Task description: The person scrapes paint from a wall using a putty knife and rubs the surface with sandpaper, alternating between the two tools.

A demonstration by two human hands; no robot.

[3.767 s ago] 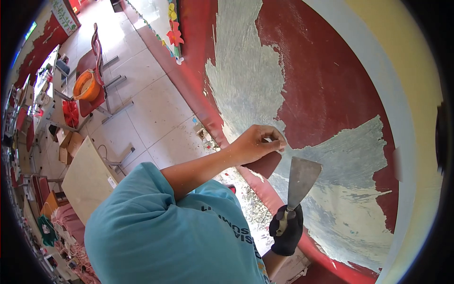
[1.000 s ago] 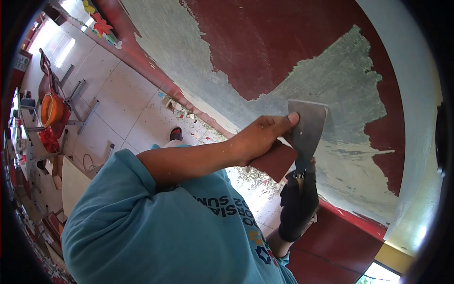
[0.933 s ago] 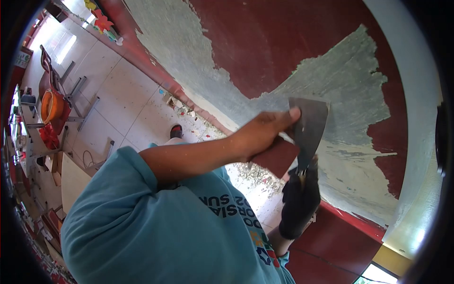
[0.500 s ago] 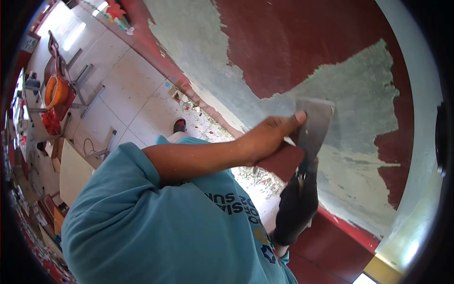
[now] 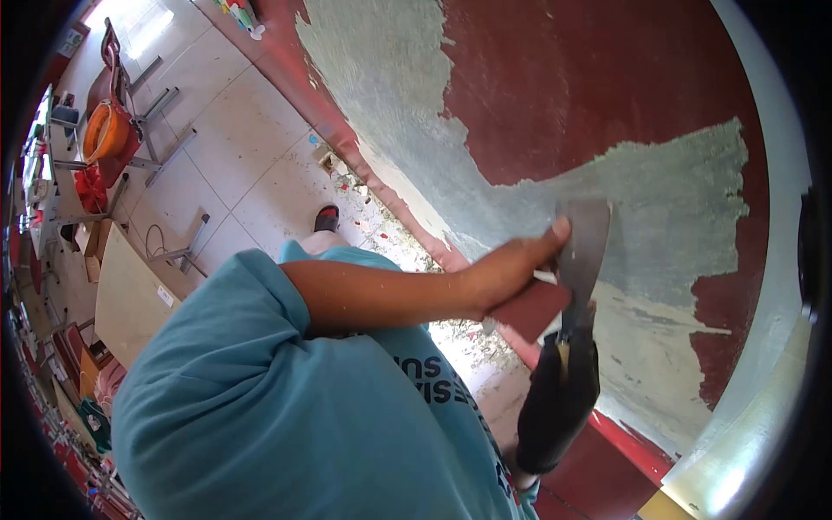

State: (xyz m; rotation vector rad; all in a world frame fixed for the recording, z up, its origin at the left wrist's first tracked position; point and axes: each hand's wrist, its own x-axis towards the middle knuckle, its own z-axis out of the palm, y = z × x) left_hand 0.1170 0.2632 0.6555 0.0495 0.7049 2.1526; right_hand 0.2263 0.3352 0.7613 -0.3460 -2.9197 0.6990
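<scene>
My left hand (image 5: 511, 276), bare, is closed around a flat reddish-brown piece (image 5: 536, 309) that looks like sandpaper. Its thumb tip rests at the left edge of a wide metal scraper blade (image 5: 586, 247). Below it, my right hand (image 5: 559, 394), in a black glove, grips the scraper by its handle, with the blade pointing up. Part of the handle is hidden by the glove. Behind the blade is the wall (image 5: 659, 208), where a rough grey-white patch shows between areas of dark red paint.
Paint chips and debris (image 5: 468, 342) lie along the wall's foot on the tiled floor (image 5: 247, 156). A foot in a dark sandal (image 5: 326, 218) stands nearby. At the left are a chair (image 5: 108, 74) with an orange bucket (image 5: 106, 133), and a pale tabletop (image 5: 134, 299).
Since the earliest frame, my hands have come together, and my left thumb has reached the scraper blade. Over the last second the view has shifted, with both hands staying close together.
</scene>
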